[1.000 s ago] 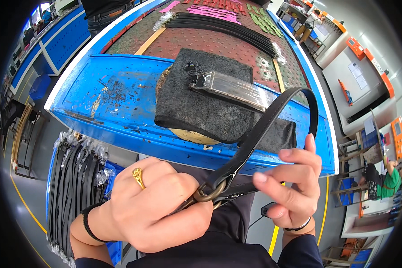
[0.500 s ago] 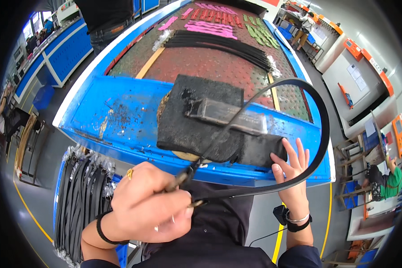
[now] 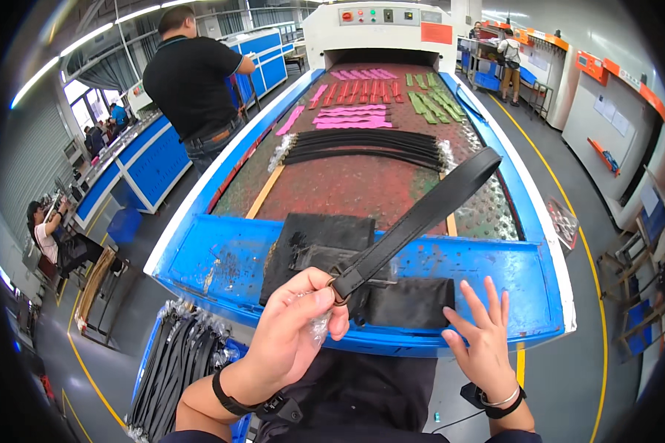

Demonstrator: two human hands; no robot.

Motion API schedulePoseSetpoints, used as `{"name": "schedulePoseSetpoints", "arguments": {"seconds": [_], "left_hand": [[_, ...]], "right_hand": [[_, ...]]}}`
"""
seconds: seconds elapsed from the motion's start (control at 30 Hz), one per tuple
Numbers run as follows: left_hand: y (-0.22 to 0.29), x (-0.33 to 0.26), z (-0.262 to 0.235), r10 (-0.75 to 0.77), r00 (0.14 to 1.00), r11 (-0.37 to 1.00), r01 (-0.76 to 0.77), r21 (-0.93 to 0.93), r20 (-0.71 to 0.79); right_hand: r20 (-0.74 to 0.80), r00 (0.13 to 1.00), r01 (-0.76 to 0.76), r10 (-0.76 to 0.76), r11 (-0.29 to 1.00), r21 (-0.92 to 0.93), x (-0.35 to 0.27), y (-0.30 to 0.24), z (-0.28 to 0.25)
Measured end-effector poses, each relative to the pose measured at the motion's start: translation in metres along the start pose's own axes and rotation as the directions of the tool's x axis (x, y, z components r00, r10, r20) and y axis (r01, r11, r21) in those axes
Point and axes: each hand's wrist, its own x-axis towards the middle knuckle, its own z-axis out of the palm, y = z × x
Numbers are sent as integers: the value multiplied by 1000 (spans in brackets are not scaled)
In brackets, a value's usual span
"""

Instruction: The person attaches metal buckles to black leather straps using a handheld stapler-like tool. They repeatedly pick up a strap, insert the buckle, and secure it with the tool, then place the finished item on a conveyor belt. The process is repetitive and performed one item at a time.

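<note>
A black leather strap point(image 3: 425, 219) rises from my left hand point(image 3: 292, 328) toward the upper right, folding over at its top. My fingers pinch the strap by its brass-coloured ring end, with crinkled clear plastic wrap point(image 3: 318, 325) bunched among them. Behind it, a black pad point(image 3: 314, 229) lies on the blue ledge, with a clear block on it partly hidden by the hand and strap. Fingers spread and holding nothing, my right hand point(image 3: 484, 343) is beside the smaller black pad point(image 3: 414, 304) at the ledge's front edge.
Behind the blue ledge point(image 3: 488, 258), a studded conveyor bed point(image 3: 332, 184) carries a row of black straps point(image 3: 362, 145) and pink, red and green strips. Many wrapped straps point(image 3: 177, 369) fill a blue bin at lower left. A person point(image 3: 192, 88) stands left of the machine.
The view has tilted up, showing more of the machine. In my left hand the strap has swung from a wide loop to a narrow fold pointing up and right. My right hand stays open.
</note>
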Motion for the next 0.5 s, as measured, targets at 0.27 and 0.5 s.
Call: {"name": "schedulePoseSetpoints", "arguments": {"seconds": [0.27, 0.5], "left_hand": [[-26, 26, 44, -71, 997, 990, 73, -118, 24], [-100, 42, 78, 283, 959, 937, -274, 216, -12]], "right_hand": [[-101, 995, -17, 25, 997, 78, -8, 35, -27], [-375, 927, 210, -23, 860, 466, 18, 15, -45]]}}
